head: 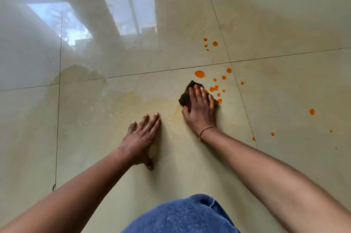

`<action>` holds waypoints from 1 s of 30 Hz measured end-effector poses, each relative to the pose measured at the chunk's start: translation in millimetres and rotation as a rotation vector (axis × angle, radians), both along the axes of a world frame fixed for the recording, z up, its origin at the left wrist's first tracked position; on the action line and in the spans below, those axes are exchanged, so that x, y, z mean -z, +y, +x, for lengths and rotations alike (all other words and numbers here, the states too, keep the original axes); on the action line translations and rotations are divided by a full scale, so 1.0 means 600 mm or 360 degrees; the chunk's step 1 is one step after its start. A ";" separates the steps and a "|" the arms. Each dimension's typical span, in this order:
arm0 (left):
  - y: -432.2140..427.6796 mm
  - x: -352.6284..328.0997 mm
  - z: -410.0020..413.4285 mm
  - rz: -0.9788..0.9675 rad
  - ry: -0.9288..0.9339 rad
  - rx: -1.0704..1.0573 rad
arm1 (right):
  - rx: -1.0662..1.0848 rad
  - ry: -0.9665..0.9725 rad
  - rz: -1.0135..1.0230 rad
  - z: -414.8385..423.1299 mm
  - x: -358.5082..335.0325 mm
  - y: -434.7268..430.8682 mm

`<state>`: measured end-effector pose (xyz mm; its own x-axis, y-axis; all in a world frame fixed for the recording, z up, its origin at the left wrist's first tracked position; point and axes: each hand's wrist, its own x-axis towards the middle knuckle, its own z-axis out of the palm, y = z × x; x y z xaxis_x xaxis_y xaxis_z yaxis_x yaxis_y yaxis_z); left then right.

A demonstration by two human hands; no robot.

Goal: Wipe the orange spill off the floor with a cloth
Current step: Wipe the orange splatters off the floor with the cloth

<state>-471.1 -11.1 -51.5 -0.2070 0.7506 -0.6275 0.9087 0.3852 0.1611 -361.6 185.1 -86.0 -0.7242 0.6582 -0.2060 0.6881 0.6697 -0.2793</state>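
- Floor (117,185): glossy cream tiles, thin dark grout lines, window reflections at upper left.
- Cloth (187,94): dark brown, folded into a rough, angular pad, lying flat on the floor right of centre.
- Right hand (199,107): palm down on the cloth, fingers spread over its top and thumb at its near edge; grip pressed onto the cloth.
- Left hand (141,137): flat on bare tile, fingers apart, holding nothing, near the cloth but not touching.
- Spill (199,74): round, opaque orange drops scattered beyond and right of the cloth, some touching its far edge; pale yellowish smear on the tile beside the left hand.
- Blue denim (182,215) at bottom edge.
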 end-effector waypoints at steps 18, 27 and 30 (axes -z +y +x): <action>0.081 -0.032 -0.091 0.0016 0.0105 -0.0224 | -0.0565 -0.0029 0.0134 0.064 0.014 0.012; 0.141 -0.001 -0.189 0.0138 -0.0091 -0.0012 | -0.1019 0.0038 0.0150 0.046 0.020 -0.044; 0.137 -0.002 -0.207 0.0250 0.0060 0.0210 | -0.0237 0.0056 0.0115 -0.044 0.013 -0.001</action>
<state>-595.4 71.1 -50.2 -0.1217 0.8607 -0.4943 0.9561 0.2355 0.1746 -388.2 184.7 -93.7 -0.8208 0.5550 -0.1347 0.5702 0.7828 -0.2491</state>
